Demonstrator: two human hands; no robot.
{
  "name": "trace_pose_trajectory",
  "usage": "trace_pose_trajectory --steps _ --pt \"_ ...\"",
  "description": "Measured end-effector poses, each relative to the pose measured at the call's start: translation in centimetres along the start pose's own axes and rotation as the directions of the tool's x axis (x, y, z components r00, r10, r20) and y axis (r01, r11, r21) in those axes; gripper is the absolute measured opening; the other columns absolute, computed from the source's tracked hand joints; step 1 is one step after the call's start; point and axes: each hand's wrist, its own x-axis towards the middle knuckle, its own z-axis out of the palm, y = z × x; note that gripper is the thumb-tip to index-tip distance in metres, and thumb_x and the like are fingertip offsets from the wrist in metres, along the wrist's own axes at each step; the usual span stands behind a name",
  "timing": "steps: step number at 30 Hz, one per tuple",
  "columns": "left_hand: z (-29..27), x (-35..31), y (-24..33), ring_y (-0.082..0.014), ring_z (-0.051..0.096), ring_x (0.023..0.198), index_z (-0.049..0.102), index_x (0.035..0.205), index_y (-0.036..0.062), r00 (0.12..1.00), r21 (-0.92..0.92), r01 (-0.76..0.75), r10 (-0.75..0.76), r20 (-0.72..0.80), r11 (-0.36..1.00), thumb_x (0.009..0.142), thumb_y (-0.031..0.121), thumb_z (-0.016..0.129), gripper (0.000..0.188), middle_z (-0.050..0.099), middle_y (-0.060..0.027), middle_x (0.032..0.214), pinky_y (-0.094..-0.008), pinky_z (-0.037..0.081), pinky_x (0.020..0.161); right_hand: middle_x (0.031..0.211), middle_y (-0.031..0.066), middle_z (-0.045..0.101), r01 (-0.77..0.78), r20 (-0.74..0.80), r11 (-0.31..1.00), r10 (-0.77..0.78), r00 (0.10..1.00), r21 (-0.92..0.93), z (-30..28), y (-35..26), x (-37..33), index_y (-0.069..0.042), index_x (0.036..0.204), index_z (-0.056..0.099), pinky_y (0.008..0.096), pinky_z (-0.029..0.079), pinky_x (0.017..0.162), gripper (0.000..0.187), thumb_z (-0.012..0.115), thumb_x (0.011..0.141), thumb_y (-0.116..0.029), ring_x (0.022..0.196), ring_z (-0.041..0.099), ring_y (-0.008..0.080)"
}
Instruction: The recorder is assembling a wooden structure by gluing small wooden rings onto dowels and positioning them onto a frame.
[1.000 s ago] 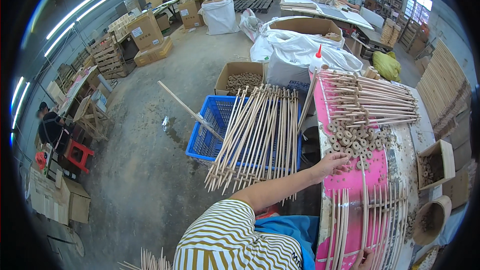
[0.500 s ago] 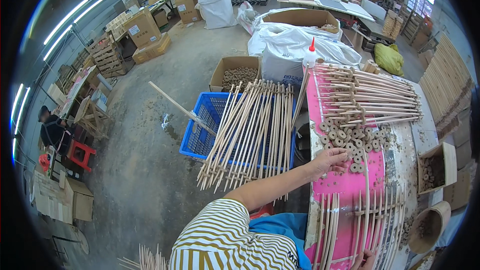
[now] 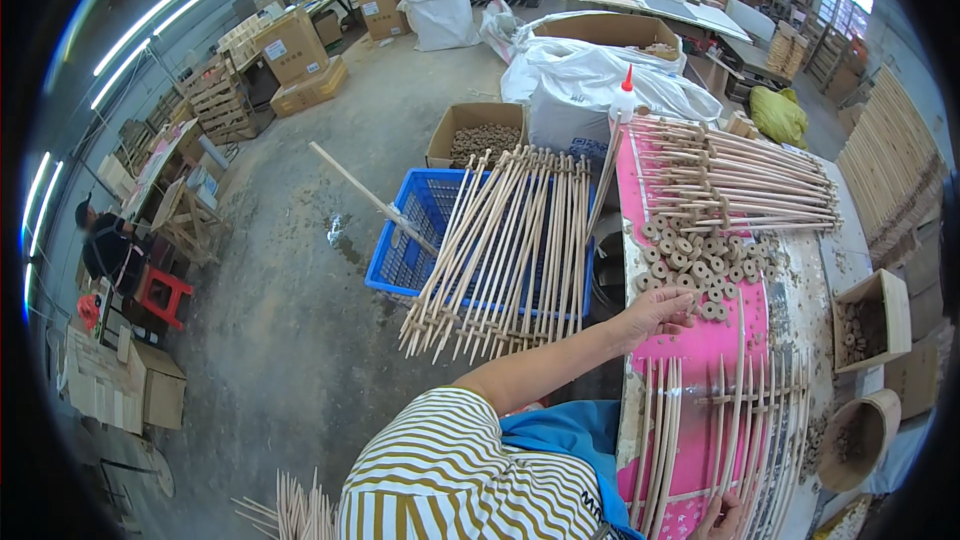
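Observation:
My left hand (image 3: 660, 317) hovers over the pink tabletop (image 3: 690, 345), at the near edge of a pile of small wooden rings (image 3: 690, 262). Its fingers are pinched together; what they hold, if anything, is too small to make out. At the bottom edge my right hand (image 3: 718, 518), partly cut off, has its fingers closed on the lower end of a thin wooden stick (image 3: 738, 380). That stick points away from me toward the rings. Beside it lie several pointed sticks with rings on them (image 3: 775, 395), and to their left a group of bare sticks (image 3: 660, 420).
Ringed sticks (image 3: 740, 180) lie stacked at the table's far end, near a white glue bottle with a red tip (image 3: 622, 100). Left of the table, a blue crate (image 3: 385, 265) bears more. Boxes of rings (image 3: 875, 320) stand at right. Two other people sit farther off.
The view has shifted slightly, so the crate and table appear higher. My left hand sits a little nearer to me relative to the ring pile. My right hand stays low at the stick.

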Motion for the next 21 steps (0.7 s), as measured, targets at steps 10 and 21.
trace_pose_trajectory --steps 10,21 --pt "-0.9 -1.3 0.3 -0.0088 0.069 0.100 0.058 0.144 0.0072 1.000 -0.013 -0.003 0.003 0.007 1.000 0.107 0.035 0.064 0.047 0.073 -0.0048 0.121 -0.0245 0.058 0.084 0.101 0.0104 0.068 -0.004 0.040 0.997 0.007 0.999 -0.074 0.8 -1.9 0.4 0.003 0.112 0.069 0.0316 0.053 0.086 0.016 0.069 0.104 -0.010 0.093 0.062 0.0205" --pt "-0.7 -1.9 -0.3 -0.0100 0.069 0.101 0.061 0.140 0.0102 1.000 -0.019 -0.008 0.008 0.015 1.000 0.107 0.037 0.064 0.042 0.073 -0.0034 0.119 -0.0261 0.058 0.084 0.099 0.0086 0.068 -0.012 0.030 0.999 0.013 0.999 -0.039 0.1 -0.8 -0.1 0.001 0.116 0.069 0.0295 0.050 0.077 0.020 0.069 0.104 -0.015 0.086 0.059 0.0167"
